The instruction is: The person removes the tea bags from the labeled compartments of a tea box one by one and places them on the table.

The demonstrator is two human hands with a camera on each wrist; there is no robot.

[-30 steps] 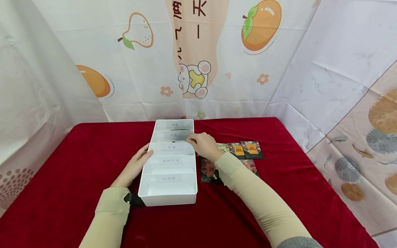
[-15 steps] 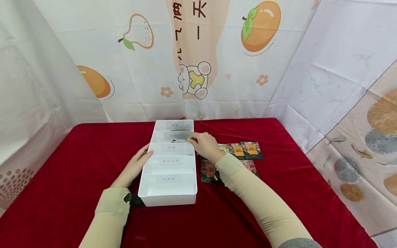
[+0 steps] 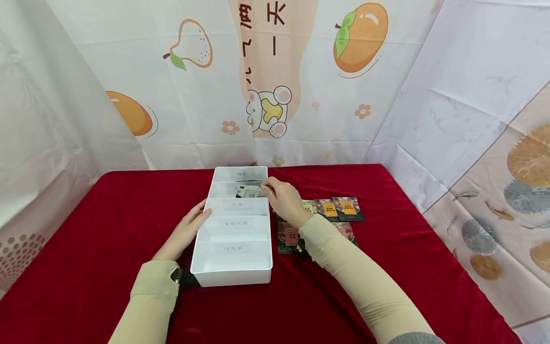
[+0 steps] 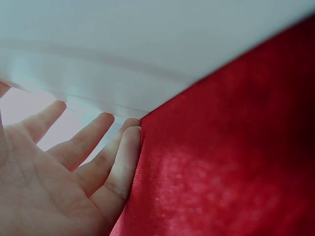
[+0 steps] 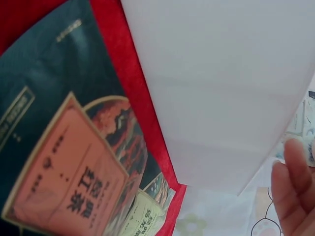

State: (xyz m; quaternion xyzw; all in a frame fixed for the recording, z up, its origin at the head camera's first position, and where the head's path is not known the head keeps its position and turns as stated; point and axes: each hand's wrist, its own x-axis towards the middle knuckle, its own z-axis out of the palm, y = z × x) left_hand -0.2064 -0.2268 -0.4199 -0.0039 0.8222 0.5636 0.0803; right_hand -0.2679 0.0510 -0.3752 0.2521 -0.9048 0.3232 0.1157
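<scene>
A white divided box [image 3: 232,278] with labelled compartments stands lengthwise on the table. My right hand [image 3: 284,200] is over its right rim at the second compartment from the back, pinching one end of a pale tea sachet [image 3: 248,191] with a printed label. Part of that sachet also shows beyond the box wall in the right wrist view, beside my fingertips [image 5: 294,152]. On the other side, my left hand [image 3: 186,234] rests along the box's left wall, thumb at the rim. The left wrist view shows its fingers [image 4: 83,142] extended against the wall.
Right of the box lie dark tea sachets with orange labels [image 3: 348,208], red-labelled ones [image 3: 289,236] and a green-labelled one [image 3: 309,205], partly hidden by the right arm. The red cloth [image 3: 107,229] covers the table, with a printed curtain [image 3: 193,105] behind.
The pale sachet has come up out of the second compartment, showing more of its face. My right hand has risen slightly with it, while the left hand stays put.
</scene>
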